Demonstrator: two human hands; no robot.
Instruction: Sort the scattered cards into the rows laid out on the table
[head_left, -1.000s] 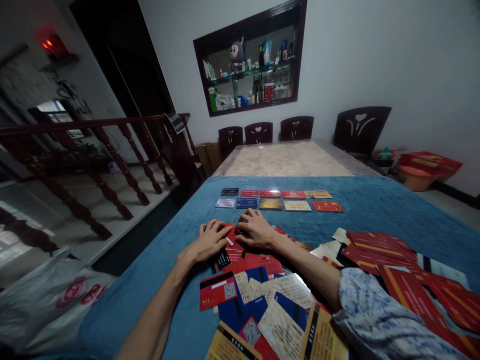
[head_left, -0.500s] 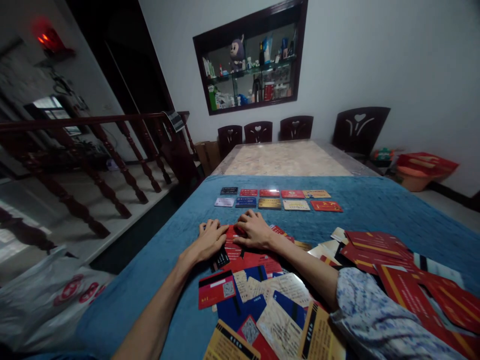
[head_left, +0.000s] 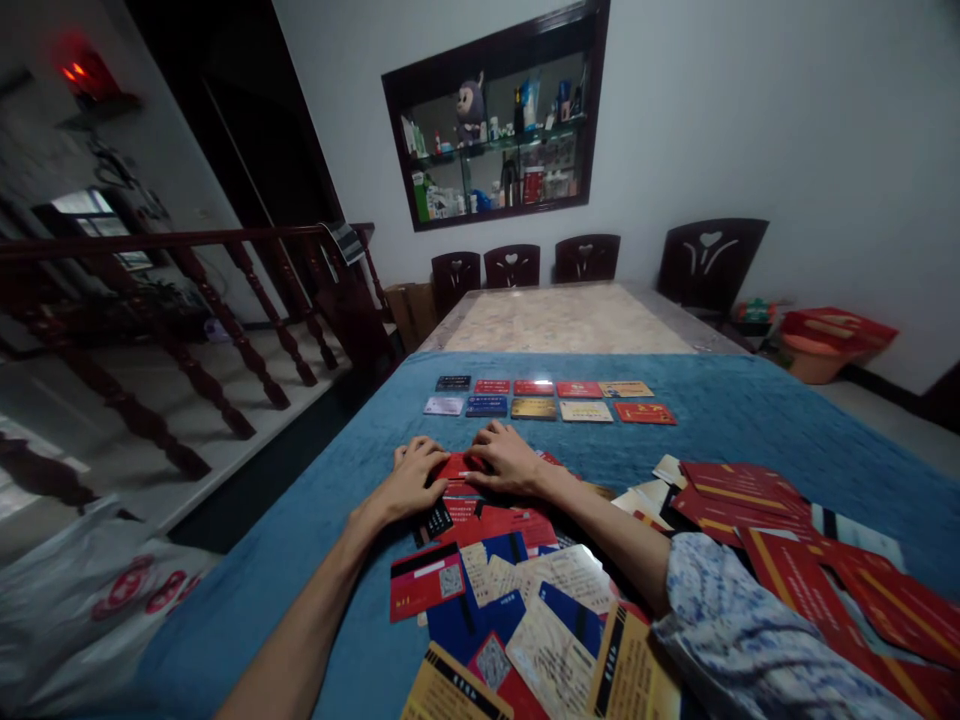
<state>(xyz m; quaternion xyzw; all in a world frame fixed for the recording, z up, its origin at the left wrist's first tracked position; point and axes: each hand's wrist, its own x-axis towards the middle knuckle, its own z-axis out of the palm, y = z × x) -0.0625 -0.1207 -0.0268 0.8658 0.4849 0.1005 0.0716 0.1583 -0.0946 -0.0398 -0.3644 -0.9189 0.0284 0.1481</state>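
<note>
My left hand (head_left: 414,482) rests at the far left of a loose heap of cards, its fingers curled and its thumb at the left side of a red card (head_left: 454,467). From the other side my right hand (head_left: 504,462) bends over the same red card, thumb near its edge and fingers arched. What lies under both palms is hidden. Close below the left hand is a black card (head_left: 435,520). More red cards (head_left: 491,522) lie just in front of the hands. Nearer me are overlapping blue cards (head_left: 459,625), cream cards (head_left: 551,650) and gold cards (head_left: 457,688).
Two rows of cards, including a dark blue card (head_left: 487,406) and an orange-red card (head_left: 645,413), lie beyond my hands on the blue cloth (head_left: 360,440). Red card sleeves (head_left: 817,580) are piled at right. A plastic bag (head_left: 82,600) sits at left; chairs (head_left: 588,258) stand behind.
My left thumb has swung down and away from the fingers. Slightly more of the red card shows between my hands. The whole view has shifted a little.
</note>
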